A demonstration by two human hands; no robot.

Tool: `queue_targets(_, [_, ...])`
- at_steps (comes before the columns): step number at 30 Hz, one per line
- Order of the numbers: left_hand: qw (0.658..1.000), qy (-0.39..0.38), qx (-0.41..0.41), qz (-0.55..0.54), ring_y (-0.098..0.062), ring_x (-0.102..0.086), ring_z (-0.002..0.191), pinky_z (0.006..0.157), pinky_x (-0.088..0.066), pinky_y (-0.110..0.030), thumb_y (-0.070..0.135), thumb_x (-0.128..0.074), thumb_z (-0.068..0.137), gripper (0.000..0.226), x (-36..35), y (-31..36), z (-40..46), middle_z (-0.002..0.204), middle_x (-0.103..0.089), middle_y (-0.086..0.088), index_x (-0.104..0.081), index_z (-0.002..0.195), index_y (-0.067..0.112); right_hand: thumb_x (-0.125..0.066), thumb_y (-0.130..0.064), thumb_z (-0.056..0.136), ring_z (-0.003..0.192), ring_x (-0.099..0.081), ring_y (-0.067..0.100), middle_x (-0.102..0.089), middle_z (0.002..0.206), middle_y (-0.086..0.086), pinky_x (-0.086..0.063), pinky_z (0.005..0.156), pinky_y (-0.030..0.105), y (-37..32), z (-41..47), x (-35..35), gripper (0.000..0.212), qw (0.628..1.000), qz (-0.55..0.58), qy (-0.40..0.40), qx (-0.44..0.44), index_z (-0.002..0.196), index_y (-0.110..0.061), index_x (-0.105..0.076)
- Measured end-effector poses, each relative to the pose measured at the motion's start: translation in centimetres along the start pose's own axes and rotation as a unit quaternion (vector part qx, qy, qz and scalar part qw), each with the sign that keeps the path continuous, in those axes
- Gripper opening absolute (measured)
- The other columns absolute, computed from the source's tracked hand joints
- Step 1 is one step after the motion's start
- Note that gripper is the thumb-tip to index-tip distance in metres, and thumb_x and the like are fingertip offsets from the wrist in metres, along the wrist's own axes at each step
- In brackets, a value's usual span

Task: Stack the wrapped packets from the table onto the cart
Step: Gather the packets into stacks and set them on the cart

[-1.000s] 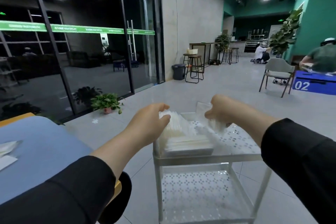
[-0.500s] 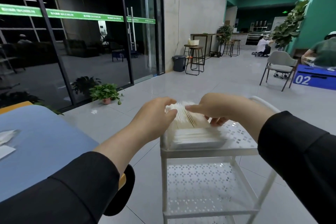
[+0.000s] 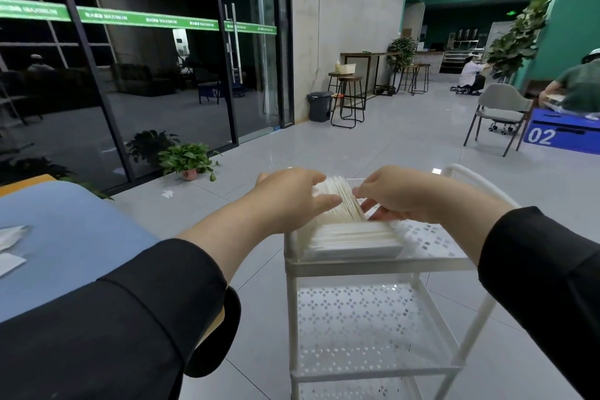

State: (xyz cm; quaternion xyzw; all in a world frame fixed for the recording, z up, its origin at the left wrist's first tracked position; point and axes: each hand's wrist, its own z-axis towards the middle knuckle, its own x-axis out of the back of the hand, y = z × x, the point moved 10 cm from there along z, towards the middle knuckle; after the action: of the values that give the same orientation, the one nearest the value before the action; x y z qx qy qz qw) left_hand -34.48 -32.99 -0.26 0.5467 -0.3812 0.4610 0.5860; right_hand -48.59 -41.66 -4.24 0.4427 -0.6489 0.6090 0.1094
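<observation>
Both hands (image 3: pixel 292 196) (image 3: pixel 399 195) have closed around packets (image 3: pixel 337 198) on cart (image 3: pixel 373 265).

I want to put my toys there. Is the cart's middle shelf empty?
Empty, as far as it shows: the middle shelf shows only bare patterned holes. The packets all sit on the top shelf.

Just one view here: head-mounted wide-angle cam, looking forward and down, close over the white cart (image 3: pixel 373 265), with the hall stretching off behind it.
</observation>
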Motion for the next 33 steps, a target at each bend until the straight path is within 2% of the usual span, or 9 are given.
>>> queue_targets(3, [1.0, -0.012, -0.003, 0.013, -0.021, -0.045, 0.141, 0.116, -0.032, -0.043, 0.066, -0.049, 0.096, 0.065, -0.3, 0.3, 0.2, 0.15, -0.053, 0.007, -0.046, 0.15, 0.029, -0.055, -0.026, 0.102, 0.082, -0.072, 0.022, -0.074, 0.103, 0.008, -0.06, 0.076, 0.032, -0.1, -0.2, -0.2, 0.026, 0.998, 0.052, -0.016, 0.016, 0.115, -0.008, -0.069])
queue_targets(6, [1.0, -0.013, -0.006, -0.002, -0.021, -0.046, 0.141, 0.116, -0.033, -0.046, 0.067, -0.047, 0.096, 0.065, -0.4, 0.5, 0.3, 0.15, -0.053, 0.006, -0.046, 0.15, 0.03, -0.056, -0.023, 0.102, 0.087, -0.075, 0.024, -0.076, 0.1, 0.009, -0.059, 0.085, 0.035, 0.1, -0.2, -0.2, 0.023, 0.997, 0.077, -0.02, 0.023, 0.111, -0.006, -0.07])
queue_targets(12, [1.0, -0.018, -0.012, -0.005, -0.021, -0.045, 0.141, 0.117, -0.033, -0.047, 0.06, -0.044, 0.101, 0.053, -0.7, 0.7, 0.0, 0.149, -0.055, 0.006, -0.048, 0.148, 0.035, -0.056, -0.03, 0.102, 0.097, -0.074, 0.025, -0.079, 0.096, 0.0, -0.049, 0.06, 0.028, 0.6, -0.3, -0.3, 0.026, 0.999, 0.043, -0.022, 0.026, 0.108, -0.013, -0.074])
queue_targets(14, [1.0, -0.003, -0.015, -0.027, -0.022, -0.044, 0.142, 0.118, -0.031, -0.047, 0.052, -0.041, 0.105, 0.046, -0.3, 0.8, 0.0, 0.149, -0.054, 0.006, -0.049, 0.147, 0.036, -0.055, -0.025, 0.102, 0.096, -0.075, 0.026, -0.079, 0.096, 0.003, -0.061, 0.081, 0.04, 0.3, -0.4, -0.2, 0.026, 0.997, 0.065, -0.017, 0.039, 0.107, -0.008, -0.074])
queue_targets(16, [0.999, 0.004, -0.024, -0.044, -0.022, -0.043, 0.142, 0.118, -0.03, -0.047, 0.048, -0.038, 0.107, 0.043, -0.1, 1.2, 0.1, 0.15, -0.053, 0.008, -0.049, 0.147, 0.036, -0.053, -0.02, 0.103, 0.091, -0.076, 0.025, -0.078, 0.099, 0.006, -0.057, 0.096, 0.047, 0.1, -0.6, 0.1, 0.025, 0.994, 0.099, -0.009, 0.048, 0.106, -0.006, -0.073])
queue_targets(18, [0.999, -0.012, -0.033, -0.037, -0.021, -0.043, 0.142, 0.12, -0.028, -0.048, 0.046, -0.034, 0.108, 0.043, -0.4, 1.6, 0.1, 0.15, -0.053, 0.009, -0.05, 0.147, 0.035, -0.053, -0.021, 0.103, 0.094, -0.076, 0.025, -0.078, 0.099, 0.003, -0.06, 0.085, 0.04, 0.3, -0.6, -0.1, 0.024, 0.995, 0.084, -0.017, 0.046, 0.106, -0.008, -0.074])
queue_targets(20, [0.999, -0.034, -0.036, -0.015, -0.02, -0.046, 0.138, 0.119, -0.028, -0.048, 0.045, -0.032, 0.109, 0.042, -0.9, 1.8, -0.1, 0.146, -0.057, 0.009, -0.054, 0.143, 0.033, -0.054, -0.026, 0.103, 0.099, -0.074, 0.024, -0.079, 0.095, -0.002, -0.049, 0.07, 0.032, 0.4, -0.9, -0.3, 0.025, 0.997, 0.052, -0.023, 0.043, 0.105, -0.012, -0.075])
queue_targets(28, [0.993, -0.08, -0.054, 0.061, -0.015, -0.023, 0.153, 0.123, -0.017, -0.049, 0.048, -0.026, 0.109, 0.048, -1.8, 2.4, -0.3, 0.163, -0.034, 0.009, -0.049, 0.147, 0.03, -0.06, -0.036, 0.1, 0.094, -0.073, 0.015, -0.077, 0.098, -0.007, -0.059, 0.082, 0.035, 0.4, -1.2, 0.9, 0.025, 0.997, -0.015, 0.034, 0.07, 0.103, -0.016, -0.076])
queue_targets(33, [0.997, -0.051, -0.043, 0.045, -0.021, -0.044, 0.139, 0.116, -0.029, -0.047, 0.047, -0.026, 0.11, 0.045, -1.2, 2.2, 0.0, 0.145, -0.057, 0.006, -0.057, 0.137, 0.028, -0.063, -0.038, 0.098, 0.087, -0.075, 0.015, -0.076, 0.098, -0.002, -0.061, 0.083, 0.035, 0.3, -1.1, 1.5, 0.025, 0.996, 0.002, 0.05, 0.075, 0.103, -0.015, -0.074])
